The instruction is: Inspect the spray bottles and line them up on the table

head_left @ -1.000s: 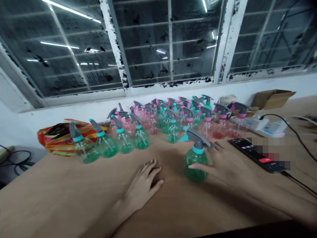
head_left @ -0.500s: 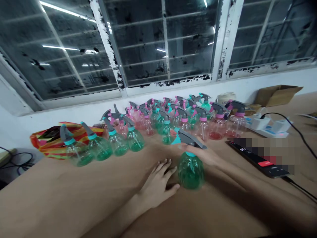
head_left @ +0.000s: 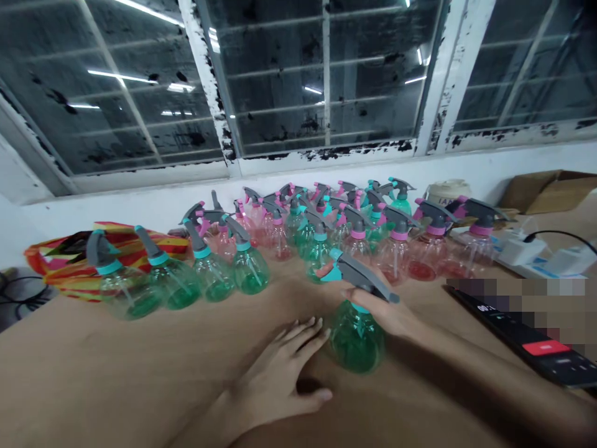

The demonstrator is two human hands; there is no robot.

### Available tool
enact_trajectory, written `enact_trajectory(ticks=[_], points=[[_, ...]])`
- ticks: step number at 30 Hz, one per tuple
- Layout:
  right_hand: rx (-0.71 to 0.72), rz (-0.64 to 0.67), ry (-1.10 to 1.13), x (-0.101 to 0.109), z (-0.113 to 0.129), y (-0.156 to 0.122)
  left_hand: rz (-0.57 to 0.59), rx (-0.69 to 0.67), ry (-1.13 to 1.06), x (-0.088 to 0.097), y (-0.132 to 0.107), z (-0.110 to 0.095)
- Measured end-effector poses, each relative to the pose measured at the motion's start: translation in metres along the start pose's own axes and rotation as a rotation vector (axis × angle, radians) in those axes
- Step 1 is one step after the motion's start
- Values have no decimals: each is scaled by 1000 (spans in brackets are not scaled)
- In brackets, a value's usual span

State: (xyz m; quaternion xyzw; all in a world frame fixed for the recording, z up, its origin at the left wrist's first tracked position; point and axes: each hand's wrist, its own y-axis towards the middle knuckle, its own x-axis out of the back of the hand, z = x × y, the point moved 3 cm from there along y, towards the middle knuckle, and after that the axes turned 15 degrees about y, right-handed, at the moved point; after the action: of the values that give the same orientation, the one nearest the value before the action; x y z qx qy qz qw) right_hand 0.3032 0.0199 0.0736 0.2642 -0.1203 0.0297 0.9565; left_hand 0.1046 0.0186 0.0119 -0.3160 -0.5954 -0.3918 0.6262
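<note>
1. The left hand (head_left: pixel 280 373) lies palm down on the brown table (head_left: pixel 116 386), fingers open and spread. Its fingertips sit just beside the belly of the green spray bottle (head_left: pixel 357 342); whether they touch it is unclear.
2. That bottle stands upright on the table in front of the person, its grey trigger head (head_left: pixel 361 277) pointing right.
3. The right hand (head_left: pixel 389 314) grips the bottle's neck under the trigger head, fingers closed around it.
4. A phone (head_left: pixel 536 348) lies flat to the right.
5. Four more green bottles (head_left: pixel 177 283) stand in a row to the left, before a striped bag (head_left: pixel 65 261).
6. Behind, a crowd of pink and green sprayers (head_left: pixel 354 230) stands along the wall, with a power strip (head_left: pixel 536 255) to its right.
</note>
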Motion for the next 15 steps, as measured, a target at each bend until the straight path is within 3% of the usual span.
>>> enact_trajectory(ticks=[15], points=[[-16,-46,91,-3,-1,-2,6,-6,-13,-1,-1,1]])
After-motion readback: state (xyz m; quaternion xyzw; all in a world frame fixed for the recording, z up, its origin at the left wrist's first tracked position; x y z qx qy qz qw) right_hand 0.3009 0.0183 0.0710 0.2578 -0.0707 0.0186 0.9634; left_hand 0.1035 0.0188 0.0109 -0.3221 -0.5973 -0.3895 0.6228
